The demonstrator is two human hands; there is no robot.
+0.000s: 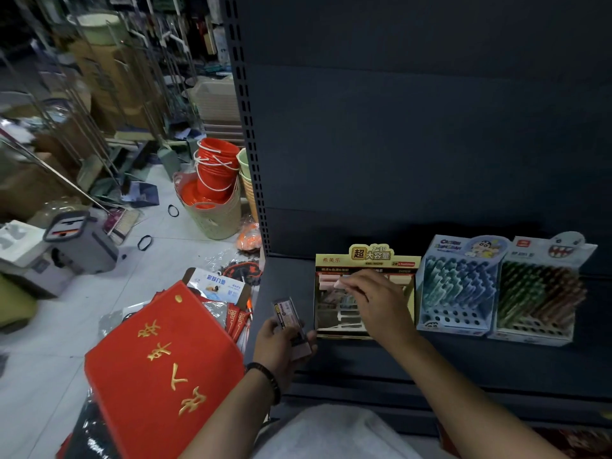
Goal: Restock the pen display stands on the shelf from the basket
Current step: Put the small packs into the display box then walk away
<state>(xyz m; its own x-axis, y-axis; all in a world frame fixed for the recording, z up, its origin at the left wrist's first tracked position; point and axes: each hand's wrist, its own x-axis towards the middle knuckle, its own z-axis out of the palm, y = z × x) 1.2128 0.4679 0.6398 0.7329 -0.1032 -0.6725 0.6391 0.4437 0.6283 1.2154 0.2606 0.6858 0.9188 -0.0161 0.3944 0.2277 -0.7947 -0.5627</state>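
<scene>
Well left of the yellow display stand (367,260), on the tiled floor (185,226): grey mop bucket (81,241). Lower left of the stand: red mat (162,369) with gold characters, tilted over packaged goods. Upper left of the stand, beyond the shelf upright (248,127): stacked red buckets (217,170) in a beige tub (215,220). Just left of the stand's front corner: left hand (281,344), fingers curled round a small stack of slim packs (291,321), thumb across their face. Over the stand's upper tier: right hand (377,303), thumb and forefinger pinching one pale pink pack (340,283), remaining fingers loosely bent. Immediately right of the stand: blue pen stand (450,321), rows mostly filled. Further right: white pen stand (530,332) with green and brown pens (543,289). All three stands on the dark shelf (430,362).
</scene>
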